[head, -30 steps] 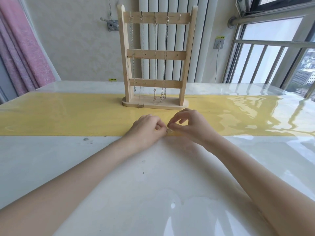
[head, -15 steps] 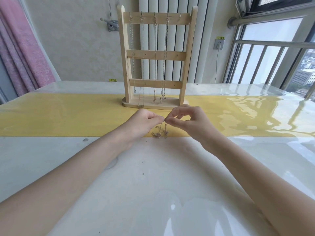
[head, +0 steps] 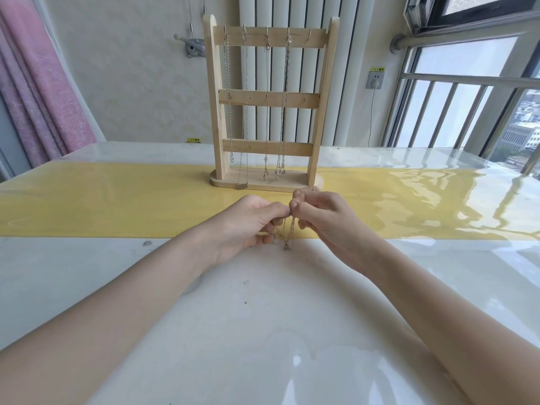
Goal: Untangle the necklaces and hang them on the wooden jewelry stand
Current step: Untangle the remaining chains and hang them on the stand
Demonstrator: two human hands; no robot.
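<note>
In the head view, the left hand (head: 248,226) and the right hand (head: 324,217) meet just above the bench (head: 263,331). Each hand's fingers pinch the top of a thin chain (head: 289,233), which hangs down between them. The stand (head: 270,106), with four chains on it, is just past the fingers. It looks best to pull the chain apart slowly, so it does not knot, then lift it to the free hook (head: 310,33) at the top right.
</note>
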